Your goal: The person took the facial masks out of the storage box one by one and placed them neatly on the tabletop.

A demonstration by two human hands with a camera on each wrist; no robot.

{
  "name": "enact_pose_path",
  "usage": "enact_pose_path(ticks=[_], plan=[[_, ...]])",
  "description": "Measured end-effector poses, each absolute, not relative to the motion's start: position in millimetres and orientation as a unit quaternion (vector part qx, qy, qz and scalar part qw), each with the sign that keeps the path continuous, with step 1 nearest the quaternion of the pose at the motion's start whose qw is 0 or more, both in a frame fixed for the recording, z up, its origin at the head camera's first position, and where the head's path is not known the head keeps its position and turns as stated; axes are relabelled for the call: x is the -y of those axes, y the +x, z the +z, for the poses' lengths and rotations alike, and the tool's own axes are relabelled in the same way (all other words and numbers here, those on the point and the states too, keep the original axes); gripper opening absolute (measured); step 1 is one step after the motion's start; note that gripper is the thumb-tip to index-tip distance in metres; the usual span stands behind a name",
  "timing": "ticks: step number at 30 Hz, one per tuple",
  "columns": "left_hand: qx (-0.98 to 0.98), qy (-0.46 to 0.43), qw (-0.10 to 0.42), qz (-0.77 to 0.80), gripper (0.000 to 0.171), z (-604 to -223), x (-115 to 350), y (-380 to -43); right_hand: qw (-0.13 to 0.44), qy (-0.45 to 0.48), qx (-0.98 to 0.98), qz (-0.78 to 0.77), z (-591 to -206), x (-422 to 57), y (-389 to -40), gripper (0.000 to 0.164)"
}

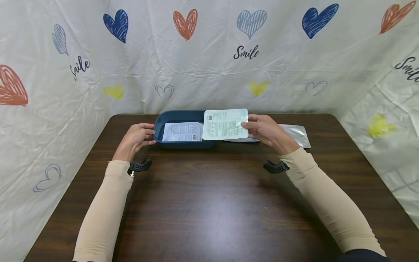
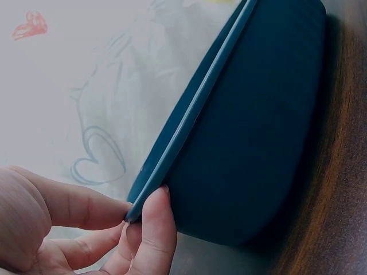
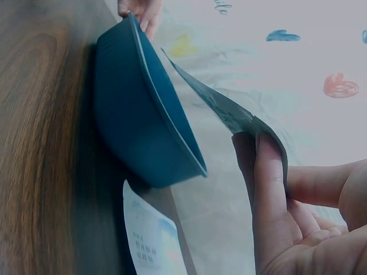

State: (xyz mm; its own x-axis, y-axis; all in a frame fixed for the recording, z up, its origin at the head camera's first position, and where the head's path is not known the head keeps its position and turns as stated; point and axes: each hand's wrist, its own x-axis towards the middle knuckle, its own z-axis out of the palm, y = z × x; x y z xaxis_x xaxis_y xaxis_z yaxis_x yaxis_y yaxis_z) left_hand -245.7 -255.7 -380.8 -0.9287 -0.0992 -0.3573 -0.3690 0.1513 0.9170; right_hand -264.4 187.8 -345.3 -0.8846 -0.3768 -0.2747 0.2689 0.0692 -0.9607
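A blue plastic basin (image 1: 183,145) stands toward the back of the table, with a pale lavender flat packet (image 1: 182,131) lying inside it. At the basin's left end my left hand (image 1: 135,138) pinches the rim; in the left wrist view the thumb and fingers (image 2: 155,223) grip the rim (image 2: 178,137) from both sides. My right hand (image 1: 266,130) holds a pale green flat sachet (image 1: 225,123) by its right edge, thumb on top. The sachet overlaps the basin's right part in the head view, and in the right wrist view it hangs above the rim, slightly bent.
Right of the basin, on the dark wooden table (image 1: 209,203), lie more flat packets, one silvery (image 1: 297,135) and one whitish (image 3: 152,235), partly under my right hand and the sachet. A white cloth (image 1: 209,47) printed with hearts hangs behind the table.
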Motion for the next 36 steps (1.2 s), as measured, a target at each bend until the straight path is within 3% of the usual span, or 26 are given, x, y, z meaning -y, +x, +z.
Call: enact_pose_path(ticks=[24,36], plan=[[-0.745,-0.155,0.111,0.640,0.046,-380.9,256.4,-247.4,0.232,-0.031,-0.695,-0.680,-357.8,-235.6,-241.1,0.052],[-0.744,-0.154,0.111,0.641,0.048,-379.9,255.9,-246.0,0.257,-0.029,-0.689,-0.677,-369.9,-252.3,-228.7,0.036]])
